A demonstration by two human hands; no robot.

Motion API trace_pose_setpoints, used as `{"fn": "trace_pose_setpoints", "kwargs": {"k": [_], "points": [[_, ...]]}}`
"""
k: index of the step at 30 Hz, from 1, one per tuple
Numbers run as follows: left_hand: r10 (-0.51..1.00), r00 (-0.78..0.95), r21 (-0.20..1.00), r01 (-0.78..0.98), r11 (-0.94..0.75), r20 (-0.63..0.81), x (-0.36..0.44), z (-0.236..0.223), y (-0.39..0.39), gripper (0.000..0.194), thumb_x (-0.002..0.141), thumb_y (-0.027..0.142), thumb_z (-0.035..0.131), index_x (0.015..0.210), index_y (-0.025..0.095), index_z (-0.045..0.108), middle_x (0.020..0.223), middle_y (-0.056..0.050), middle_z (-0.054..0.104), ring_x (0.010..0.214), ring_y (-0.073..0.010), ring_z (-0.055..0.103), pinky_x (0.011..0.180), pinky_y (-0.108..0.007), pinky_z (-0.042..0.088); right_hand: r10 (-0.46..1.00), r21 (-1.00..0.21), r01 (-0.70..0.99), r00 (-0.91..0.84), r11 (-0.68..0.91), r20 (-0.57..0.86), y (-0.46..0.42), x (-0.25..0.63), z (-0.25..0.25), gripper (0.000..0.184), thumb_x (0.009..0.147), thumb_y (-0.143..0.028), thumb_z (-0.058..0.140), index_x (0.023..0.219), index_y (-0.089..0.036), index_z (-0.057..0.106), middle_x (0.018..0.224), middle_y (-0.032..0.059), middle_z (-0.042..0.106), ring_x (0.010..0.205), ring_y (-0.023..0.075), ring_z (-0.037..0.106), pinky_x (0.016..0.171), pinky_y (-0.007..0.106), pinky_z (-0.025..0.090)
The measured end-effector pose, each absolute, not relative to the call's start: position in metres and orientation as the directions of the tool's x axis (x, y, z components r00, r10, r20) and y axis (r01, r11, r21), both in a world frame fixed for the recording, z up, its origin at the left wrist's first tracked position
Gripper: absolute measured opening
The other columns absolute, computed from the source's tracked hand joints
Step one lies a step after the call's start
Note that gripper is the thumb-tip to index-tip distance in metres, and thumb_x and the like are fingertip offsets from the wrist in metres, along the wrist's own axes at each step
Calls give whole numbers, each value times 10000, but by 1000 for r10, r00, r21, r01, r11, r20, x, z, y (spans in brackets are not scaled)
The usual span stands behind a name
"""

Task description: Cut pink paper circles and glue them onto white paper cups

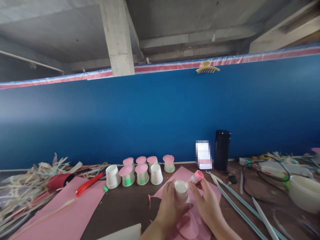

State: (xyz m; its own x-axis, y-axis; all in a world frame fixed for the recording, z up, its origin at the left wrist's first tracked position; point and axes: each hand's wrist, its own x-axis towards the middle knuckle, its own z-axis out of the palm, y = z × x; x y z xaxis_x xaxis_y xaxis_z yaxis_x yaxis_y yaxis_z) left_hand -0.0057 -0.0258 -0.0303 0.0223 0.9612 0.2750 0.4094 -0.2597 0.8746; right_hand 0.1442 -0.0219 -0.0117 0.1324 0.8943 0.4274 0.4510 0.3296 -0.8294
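My left hand [168, 203] is closed around a white paper cup [181, 190], held with its flat end up. In my right hand [206, 203] is a glue stick [195, 177] with a pink end, tilted so its other end meets the rim of the cup. Below my hands lies a round pink paper piece [188, 226] on a larger pink sheet [183, 173]. Upturned paper cups stand in a group to the left, several topped with pink paper discs [142, 168]. Two white cups, one on the left [113, 176] and one nearer my hands [156, 174], have no disc.
Left of the cups are a pink sheet [75, 206], a red-handled tool [89, 184] and a heap of pale strips [27, 190]. A lit phone [203, 155] and black cylinder [222, 150] stand by the blue partition [150, 116]. Rightward are pale-blue rods [237, 203], cables and a white bowl [305, 195].
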Motion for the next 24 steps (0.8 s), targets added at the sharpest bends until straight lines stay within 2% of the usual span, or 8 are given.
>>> {"fn": "trace_pose_setpoints", "kwargs": {"k": [4,10,15,20,22,24], "points": [[930,25,788,524,-324,366,-5,-39,-20,732,566,249,753,1228,147,457,1269,-148,484,1224,-294,388,1047,-391,284,890,-826,447,125,344,438,-25,142,-8,189,838,-403,493,854,-232,573,861,39,708,855,239,654,703,297,484],[929,46,818,458,-347,368,-9,-35,-20,482,689,223,649,1145,188,497,1156,-89,569,1066,-241,515,915,-345,400,889,-817,455,109,353,445,-22,144,-12,205,844,-412,479,864,-229,571,862,37,708,834,230,655,703,297,483],[937,76,867,358,-345,341,-12,-28,-23,491,691,227,682,1150,207,511,1137,-59,599,1026,-223,541,896,-320,410,890,-826,475,168,304,424,-17,148,-18,226,839,-430,482,881,-226,570,874,43,710,848,241,653,711,313,482],[913,147,852,329,-408,380,-13,-22,-25,439,744,224,630,1167,210,516,1150,-55,596,1038,-221,537,907,-321,405,888,-852,406,173,331,427,-15,149,-18,299,852,-438,477,1044,-218,540,983,56,694,917,232,645,786,321,478],[908,167,838,349,-419,385,-12,-22,-25,416,768,221,591,1175,209,507,1149,-58,593,1032,-218,537,910,-326,402,896,-844,420,137,335,423,-16,148,-16,275,854,-440,476,996,-216,547,962,58,693,913,235,644,780,323,475],[909,161,817,398,-416,384,-11,-25,-25,472,740,234,621,1191,202,486,1181,-70,567,1073,-231,511,947,-342,376,903,-837,433,110,333,416,-17,146,-15,252,858,-439,470,939,-215,550,922,57,693,892,236,645,763,322,473]]}}
